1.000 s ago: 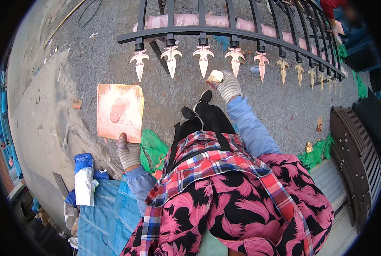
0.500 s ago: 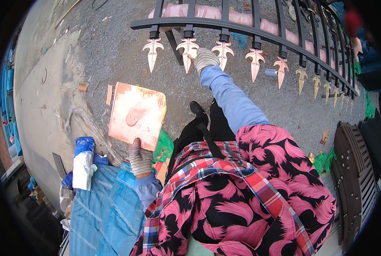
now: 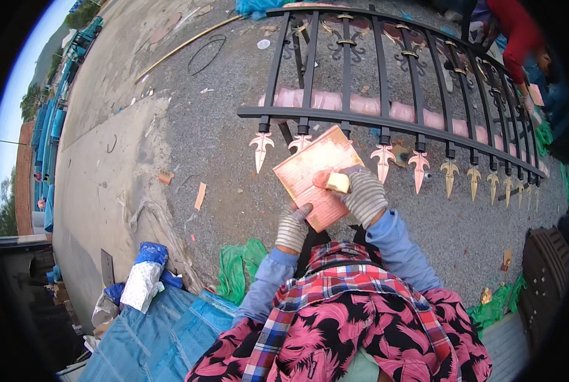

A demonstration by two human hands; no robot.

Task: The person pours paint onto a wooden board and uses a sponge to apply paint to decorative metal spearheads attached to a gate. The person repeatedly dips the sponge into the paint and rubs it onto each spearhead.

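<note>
In my left hand (image 3: 293, 229), gloved in striped grey, is a square cardboard piece (image 3: 305, 168) smeared with pinkish-copper paint, its thumb over the near edge. My right hand (image 3: 367, 198), in a similar glove, grips a pale yellow sponge (image 3: 338, 183) at the wet pink paint blob (image 3: 321, 179) on the cardboard. Just beyond stands a black metal fence panel (image 3: 386, 121) with a row of spear-shaped tips. Tips at the left, such as this pink-copper spearhead (image 3: 261, 151), differ from the gold spearhead (image 3: 449, 178) farther right. The cardboard partly covers the tips behind it.
A pink wrapped roll (image 3: 367, 104) runs under the fence panel. Another person in a red sleeve (image 3: 520, 38) works at the far right end. Blue sheeting (image 3: 151, 337), a green plastic bag (image 3: 241, 267) and a blue-and-white package (image 3: 145, 277) lie at lower left; dark slatted metal pieces (image 3: 542, 280) at right.
My right hand has come back from a spearhead to the paint on the cardboard. My left hand has brought the cardboard rightward and in front of me. The view has shifted.
</note>
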